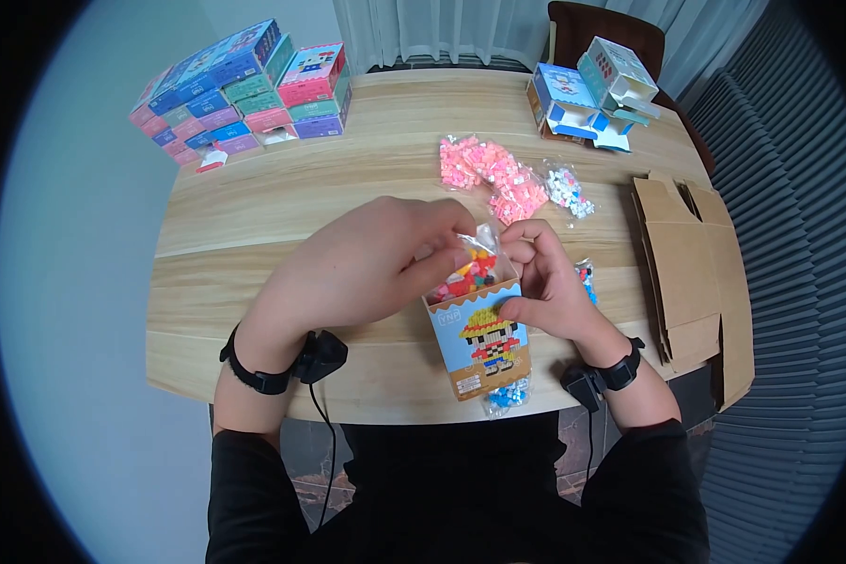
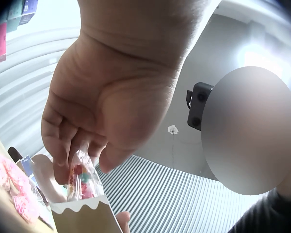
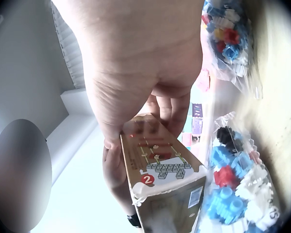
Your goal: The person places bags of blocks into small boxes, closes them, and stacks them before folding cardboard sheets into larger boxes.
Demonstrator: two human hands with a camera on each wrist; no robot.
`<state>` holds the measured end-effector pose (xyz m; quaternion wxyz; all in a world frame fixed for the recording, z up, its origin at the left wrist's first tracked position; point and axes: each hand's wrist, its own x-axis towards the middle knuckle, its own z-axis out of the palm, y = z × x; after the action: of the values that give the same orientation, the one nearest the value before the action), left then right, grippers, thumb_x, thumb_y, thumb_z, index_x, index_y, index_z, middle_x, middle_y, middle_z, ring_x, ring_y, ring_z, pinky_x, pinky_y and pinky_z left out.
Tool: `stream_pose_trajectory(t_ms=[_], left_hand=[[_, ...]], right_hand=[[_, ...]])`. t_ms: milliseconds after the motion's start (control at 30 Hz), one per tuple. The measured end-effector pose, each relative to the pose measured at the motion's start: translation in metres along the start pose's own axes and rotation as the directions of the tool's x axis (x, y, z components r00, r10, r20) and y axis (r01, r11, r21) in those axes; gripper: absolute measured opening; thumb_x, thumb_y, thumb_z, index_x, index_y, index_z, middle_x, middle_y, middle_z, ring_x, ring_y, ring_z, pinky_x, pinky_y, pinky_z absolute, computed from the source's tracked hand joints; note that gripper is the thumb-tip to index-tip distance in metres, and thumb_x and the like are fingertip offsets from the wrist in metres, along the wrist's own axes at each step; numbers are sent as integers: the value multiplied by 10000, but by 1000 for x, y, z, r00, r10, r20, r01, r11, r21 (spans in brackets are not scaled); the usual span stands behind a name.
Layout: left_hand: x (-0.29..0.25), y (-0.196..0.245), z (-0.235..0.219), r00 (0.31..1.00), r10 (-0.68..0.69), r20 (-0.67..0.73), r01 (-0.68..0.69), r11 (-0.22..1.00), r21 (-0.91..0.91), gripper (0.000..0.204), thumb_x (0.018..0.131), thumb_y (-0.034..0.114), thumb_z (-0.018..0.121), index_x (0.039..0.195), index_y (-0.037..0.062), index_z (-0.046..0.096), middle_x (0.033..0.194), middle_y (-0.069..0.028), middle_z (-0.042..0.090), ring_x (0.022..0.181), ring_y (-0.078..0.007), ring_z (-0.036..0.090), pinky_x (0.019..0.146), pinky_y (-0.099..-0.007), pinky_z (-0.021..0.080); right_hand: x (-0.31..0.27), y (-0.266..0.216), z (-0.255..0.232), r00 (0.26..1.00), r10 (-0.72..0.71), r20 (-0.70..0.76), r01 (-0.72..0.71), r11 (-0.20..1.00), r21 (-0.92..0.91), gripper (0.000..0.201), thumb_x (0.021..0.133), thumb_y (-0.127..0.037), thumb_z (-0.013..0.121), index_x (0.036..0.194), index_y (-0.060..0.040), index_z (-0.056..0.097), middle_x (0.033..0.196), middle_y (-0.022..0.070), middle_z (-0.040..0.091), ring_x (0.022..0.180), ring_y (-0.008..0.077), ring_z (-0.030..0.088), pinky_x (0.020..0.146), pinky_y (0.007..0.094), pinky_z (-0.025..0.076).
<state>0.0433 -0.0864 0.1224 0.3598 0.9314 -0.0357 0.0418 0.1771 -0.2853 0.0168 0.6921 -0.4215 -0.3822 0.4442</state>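
Note:
My left hand [image 1: 381,254] pinches the top of a clear plastic bag of red, yellow and green toy bricks [image 2: 85,182]. The bag's lower part sits down inside the open top of a small cardboard box [image 1: 481,343]; the box wall hides that part. A brick figure in a yellow hat is printed on the blue box front. My right hand [image 1: 553,287] grips the box by its right side, thumb on the front and fingers behind. Beside the box lies a bag of blue, white and red bricks [image 3: 233,179], partly under it in the head view.
Bags of pink bricks [image 1: 484,169] and a bag of white bricks [image 1: 569,191] lie beyond the hands. Stacked boxes [image 1: 244,89] stand at the back left, opened boxes [image 1: 587,89] at the back right. Flattened cardboard [image 1: 691,273] lies along the right edge.

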Motion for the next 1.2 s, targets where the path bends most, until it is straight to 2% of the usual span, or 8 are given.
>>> stream_pose_trajectory(t_ms=[67,133,233,533,633,733,1033,1200], left_hand=[[0,-8,7,993,116,-24,-114,992,56,217,893,103,598,1090,11,602,874,-145,643,746,-234,606,643,-312,473],[0,-11,10,976,208,-57,-202,974,101,246,889,89,592,1122,12,600,903,-143,638,787,-249,622,661,-327,487],[0,2,10,985,89,-146,-96,995,-41,218,888,83,592,1091,6,606,923,-134,626,810,-239,624,664,-330,491],[-2,6,-4,998,21,-60,-19,999,37,185,874,105,632,1042,28,633,929,-101,610,767,-218,617,604,-319,481],[-4,8,-5,999,34,-11,-33,997,65,209,860,111,656,1056,40,641,892,-101,606,767,-231,615,608,-322,475],[-4,2,-2,986,162,-42,-151,969,194,238,857,160,671,1065,46,647,879,-106,613,765,-258,614,645,-344,482],[-7,6,-4,971,-35,237,-30,963,266,256,875,248,656,1094,116,639,774,-89,627,713,-287,609,654,-416,464],[-6,4,1,959,-116,259,30,950,312,217,924,289,576,1008,104,651,728,-126,618,715,-330,607,647,-445,454]], right_hand=[[1,-2,1,1000,-23,-8,23,1000,6,749,739,-91,839,1290,-69,331,1223,107,575,1127,177,580,926,287,479],[2,1,-3,996,-86,0,86,996,3,671,775,40,748,1284,-73,326,1234,127,567,1133,182,584,916,295,499],[2,2,-9,985,-169,-30,167,985,-49,638,797,94,706,1280,-73,325,1265,141,553,1141,183,584,917,296,506],[2,3,-10,918,-383,-100,352,906,-234,618,793,63,732,1278,-59,368,1258,117,541,1186,190,553,950,305,483],[1,4,-10,910,-404,-99,368,893,-257,587,781,68,742,1261,-42,422,1242,99,532,1209,185,527,987,316,457],[-1,9,-14,903,-419,-91,374,874,-311,537,765,65,757,1220,-31,489,1240,96,527,1192,178,526,1004,320,442],[-1,3,-11,917,-400,8,355,804,-478,372,736,11,797,1061,-27,619,1204,122,560,1102,201,572,935,309,465],[1,0,-10,912,-404,67,369,741,-560,367,723,-28,818,1041,-27,636,1163,128,592,1067,219,588,902,325,475]])
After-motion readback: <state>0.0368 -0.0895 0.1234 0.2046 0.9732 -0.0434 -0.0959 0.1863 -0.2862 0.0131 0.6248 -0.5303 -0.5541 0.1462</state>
